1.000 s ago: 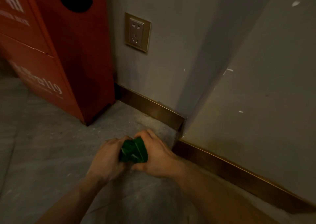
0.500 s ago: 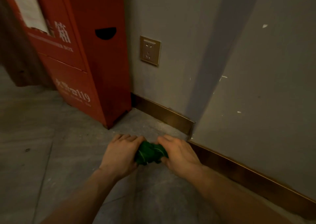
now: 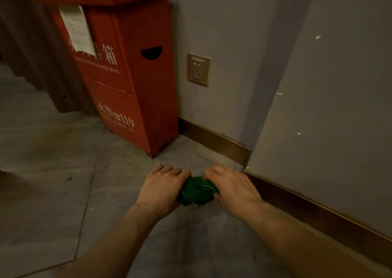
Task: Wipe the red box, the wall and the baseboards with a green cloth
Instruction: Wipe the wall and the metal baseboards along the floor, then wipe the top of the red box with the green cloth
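Hands part slightly now: left hand [image 3: 161, 189] and right hand [image 3: 234, 189] pinch the bunched green cloth [image 3: 196, 190] between them, low, near the baseboard [image 3: 214, 139], right of the red box [image 3: 135, 82]; probably readying a wipe.

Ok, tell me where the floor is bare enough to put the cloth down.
Bare floor lies left of the left hand, in front of the red box. A narrower patch sits between box and baseboard. Crowded where both hands bunch the green cloth.
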